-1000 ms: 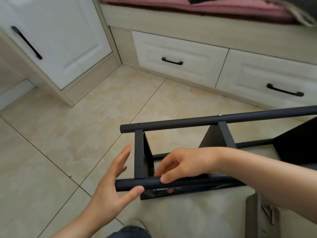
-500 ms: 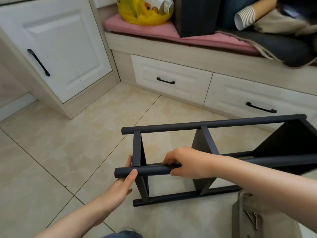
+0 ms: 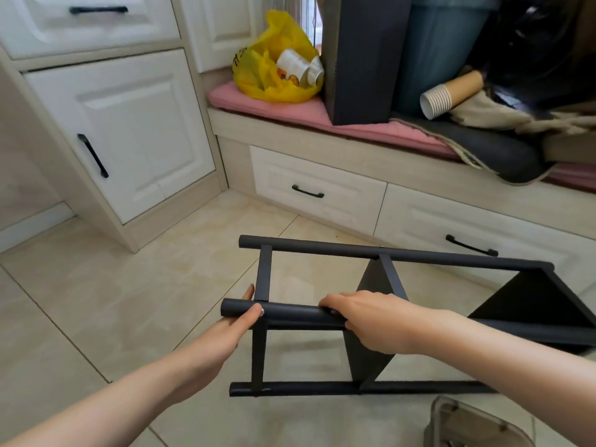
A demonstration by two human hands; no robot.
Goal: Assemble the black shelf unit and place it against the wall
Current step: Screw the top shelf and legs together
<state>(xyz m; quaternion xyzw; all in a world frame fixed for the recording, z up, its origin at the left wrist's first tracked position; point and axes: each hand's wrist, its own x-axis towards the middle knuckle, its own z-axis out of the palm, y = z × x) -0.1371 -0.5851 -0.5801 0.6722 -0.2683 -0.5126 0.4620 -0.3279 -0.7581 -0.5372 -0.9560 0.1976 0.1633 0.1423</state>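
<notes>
Tipping it up onto its feet looks like the step in hand, afaict. The black shelf unit [image 3: 387,254] lies on its side on the tile floor [image 3: 129,301], under and just beyond both hands, w/ its lowest rail [image 3: 322,388] on the tiles below the wrists. Right hand [image 3: 364,321] is wrapped over the near post [image 3: 296,312], fingers curled round it, right where the middle shelf panel [image 3: 364,359] meets it. Left hand [image 3: 225,337] has the free end of the same post, thumb laid on the near side and a fingertip showing past the far side, so imo more of a pinch than a full wrap. To do this well I'd get the left hand properly round the post before taking any weight, bc a thumb-and-fingers hold on a smooth tube could slip. Then raise both hands together so the frame doesn't rack, and let the end off to the right of the right hand act as the pivot rather than dragging the rail across the tiles. Can't tell from here if every joint is tight, so go slow and listen for wobble. Watch the grey thing [image 3: 467,424] just below the right forearm (no idea what it is) and the bench drawers [image 3: 316,191] ahead of the hands, they're near enough to clip. Which wall it's going to, can't tell.
</notes>
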